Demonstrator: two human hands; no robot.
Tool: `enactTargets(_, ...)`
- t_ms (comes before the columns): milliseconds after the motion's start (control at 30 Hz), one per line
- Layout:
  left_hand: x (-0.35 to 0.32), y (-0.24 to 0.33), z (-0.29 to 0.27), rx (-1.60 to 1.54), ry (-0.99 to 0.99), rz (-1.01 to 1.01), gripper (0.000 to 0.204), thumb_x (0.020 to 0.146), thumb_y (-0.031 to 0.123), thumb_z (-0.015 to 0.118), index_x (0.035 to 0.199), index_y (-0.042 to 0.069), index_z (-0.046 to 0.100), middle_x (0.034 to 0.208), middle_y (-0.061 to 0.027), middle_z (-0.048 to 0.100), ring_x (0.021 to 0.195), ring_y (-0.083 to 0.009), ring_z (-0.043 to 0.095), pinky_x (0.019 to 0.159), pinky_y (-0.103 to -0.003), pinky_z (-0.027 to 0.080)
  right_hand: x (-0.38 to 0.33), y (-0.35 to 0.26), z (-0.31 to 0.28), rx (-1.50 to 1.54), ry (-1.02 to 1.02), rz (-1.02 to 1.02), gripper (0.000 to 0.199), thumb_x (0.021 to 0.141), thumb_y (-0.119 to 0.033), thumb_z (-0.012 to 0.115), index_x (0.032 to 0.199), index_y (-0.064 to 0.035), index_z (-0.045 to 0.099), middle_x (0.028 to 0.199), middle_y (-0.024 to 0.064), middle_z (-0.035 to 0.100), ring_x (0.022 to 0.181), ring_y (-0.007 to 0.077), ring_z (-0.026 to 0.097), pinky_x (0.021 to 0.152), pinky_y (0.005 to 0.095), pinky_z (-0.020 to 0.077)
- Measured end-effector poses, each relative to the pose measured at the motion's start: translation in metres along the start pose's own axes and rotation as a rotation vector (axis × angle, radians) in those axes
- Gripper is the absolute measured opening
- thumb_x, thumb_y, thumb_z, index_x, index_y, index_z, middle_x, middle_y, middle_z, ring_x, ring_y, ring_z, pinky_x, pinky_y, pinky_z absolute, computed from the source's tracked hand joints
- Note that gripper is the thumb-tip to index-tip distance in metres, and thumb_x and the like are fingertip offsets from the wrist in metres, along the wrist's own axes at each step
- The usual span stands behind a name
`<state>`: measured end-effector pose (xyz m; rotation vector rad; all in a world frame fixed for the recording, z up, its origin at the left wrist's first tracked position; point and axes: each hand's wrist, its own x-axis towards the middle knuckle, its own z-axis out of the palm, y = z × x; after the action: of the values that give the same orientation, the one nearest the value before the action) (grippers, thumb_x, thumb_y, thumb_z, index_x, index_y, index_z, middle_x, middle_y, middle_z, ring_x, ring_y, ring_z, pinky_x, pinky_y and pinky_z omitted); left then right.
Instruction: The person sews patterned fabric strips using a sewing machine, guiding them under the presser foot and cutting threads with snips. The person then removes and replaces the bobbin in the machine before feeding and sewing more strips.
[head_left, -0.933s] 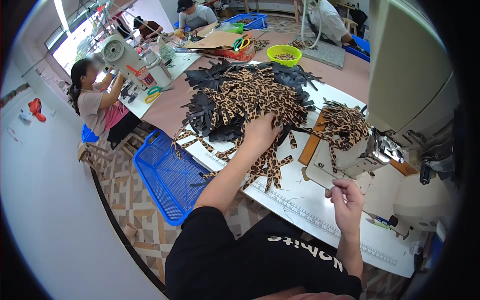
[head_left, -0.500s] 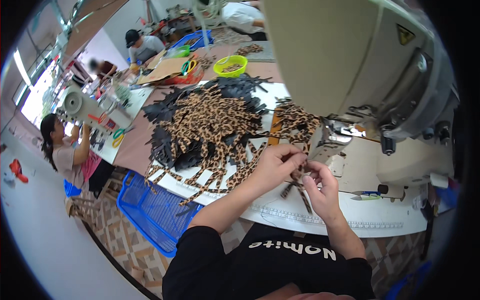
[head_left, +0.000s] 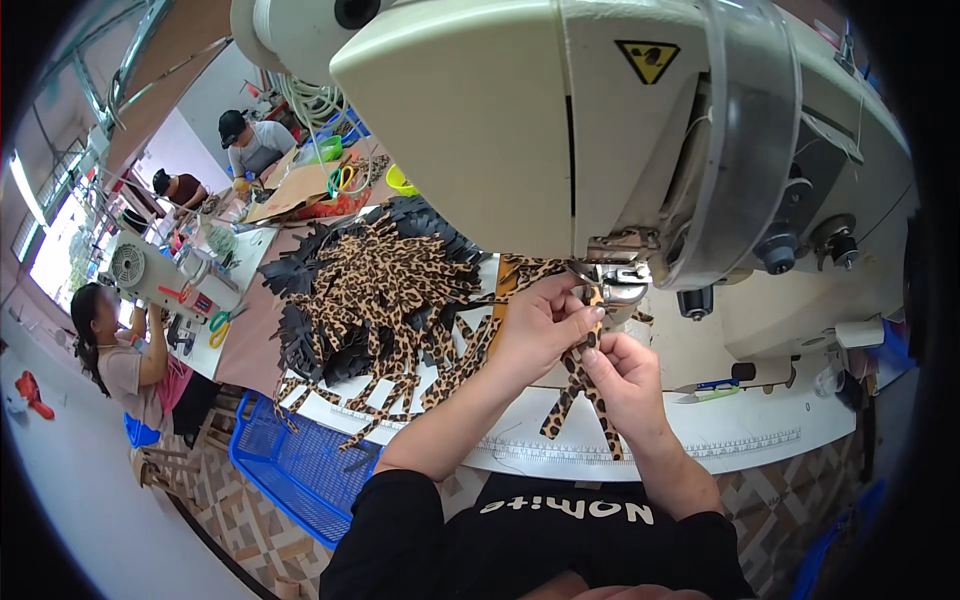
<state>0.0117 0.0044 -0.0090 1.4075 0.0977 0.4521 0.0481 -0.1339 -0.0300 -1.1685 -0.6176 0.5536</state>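
Observation:
My left hand (head_left: pixel 548 328) and my right hand (head_left: pixel 628 380) both pinch a leopard-print strip (head_left: pixel 590 385) just below the presser foot (head_left: pixel 618 284) of a cream sewing machine (head_left: pixel 470 120). The strip's top end reaches the foot, and two tails hang apart over the white tabletop (head_left: pixel 680 425). Closed thumb and fingers grip it at the left hand, slightly nearer the needle area; the right hand holds it lower. To the left of my hands lies a large heap of leopard-print strips (head_left: pixel 385 270), mixed with black strips (head_left: pixel 310 345). More leopard-print strips pass behind my left hand.
A ruler tape (head_left: pixel 640 450) runs along the curved front edge. Thread snips (head_left: pixel 710 396) lie at the right. A blue plastic basket (head_left: pixel 290 455) stands below the table's left edge. Co-workers sit at the left, one at another sewing machine (head_left: pixel 145 270). Green-and-yellow scissors (head_left: pixel 219 325) lie beside it.
The view has shifted, so the machine head fills more of it. Both hands hold the strip closer under the presser foot, with its tails now spread and clearer to see.

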Motion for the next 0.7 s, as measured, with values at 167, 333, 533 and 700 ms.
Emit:
enactTargets(167,0.001,-0.002,-0.004,0.056,-0.017,-0.02,0.033,0.079,0.001,0.065,0.11,-0.004,0.055,0.069,0.0028,0.055,0.059,-0.0028,0.049,0.052,-0.017,0.039,-0.005,0.004,-0.002,-0.043,-0.005,0.062,0.01,0.088,-0.005,0.054,0.094,0.0037,0.056,0.074,0.0,0.058,0.061,0.0025,0.049,0.054,0.017,0.0393)
enactTargets(333,-0.008,-0.007,0.0,0.074,0.062,0.074,0.021,0.078,0.003,0.067,0.096,-0.002,0.057,0.071,0.0008,0.057,0.064,-0.0043,0.051,0.056,-0.019,0.04,-0.014,0.006,-0.002,-0.073,0.03,0.003,0.015,0.088,-0.003,0.054,0.101,0.0038,0.052,0.074,0.0036,0.06,0.06,0.0049,0.052,0.054,0.0182,0.0421)
enactTargets(533,-0.021,-0.003,-0.011,0.522,0.089,0.342,0.012,0.073,0.004,0.071,0.078,0.003,0.06,0.074,-0.0025,0.06,0.067,-0.0104,0.054,0.063,-0.025,0.041,-0.019,0.004,-0.007,-0.086,0.065,-0.047,0.014,0.086,-0.001,0.055,0.098,0.0042,0.051,0.082,0.0105,0.064,0.073,0.0106,0.061,0.065,0.0221,0.0487)
enactTargets(700,-0.02,0.0,-0.016,0.74,0.081,0.524,0.013,0.068,0.006,0.073,0.075,0.006,0.062,0.076,-0.0034,0.061,0.067,-0.0171,0.055,0.068,-0.032,0.039,-0.014,0.003,-0.008,-0.156,0.031,-0.087,0.013,0.087,-0.001,0.053,0.099,0.0025,0.05,0.08,0.0069,0.062,0.069,0.0071,0.057,0.055,0.0185,0.0441)
